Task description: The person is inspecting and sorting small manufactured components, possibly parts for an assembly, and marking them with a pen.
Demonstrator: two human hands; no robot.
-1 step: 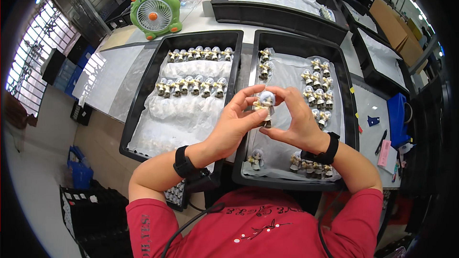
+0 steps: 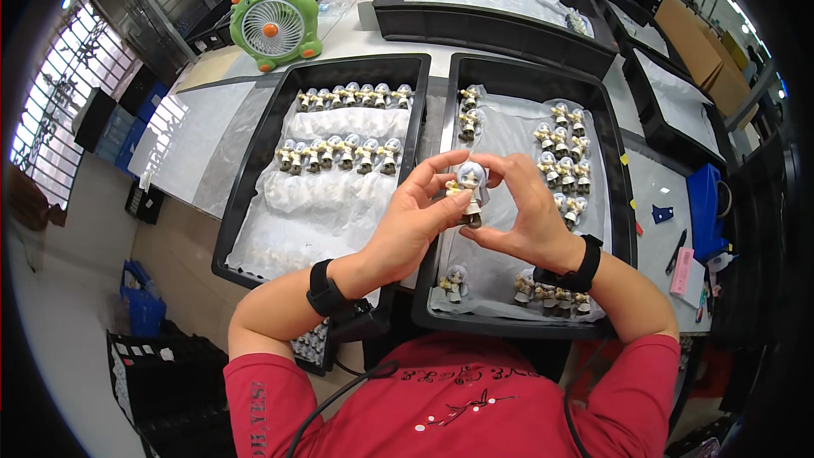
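Observation:
A small figurine (image 2: 471, 195) with pale hair, a white outfit and a dark base stands upright between my hands, over the right tray. My left hand (image 2: 415, 216) is closed on it, thumb across its front and fingers behind. My right hand (image 2: 534, 212) curves round it from the other side, index finger at the head and thumb by the base. Below lies the black right tray (image 2: 623, 203), lined with white sheeting. Like figurines (image 2: 564, 165) stand along its right side, with others at its near edge and far left corner.
The black left tray (image 2: 222, 259) holds two rows of figurines (image 2: 339, 153) on white padding. A green animal-shaped fan (image 2: 275, 24) stands at the far left. Behind is a larger black tray (image 2: 500, 21). A pen (image 2: 676, 252), a pink-and-white item (image 2: 682, 273) and a blue bin (image 2: 706, 208) lie right.
The figurine has turned slightly between my fingers, showing more of its face and side hair. Both hands keep nearly the same place.

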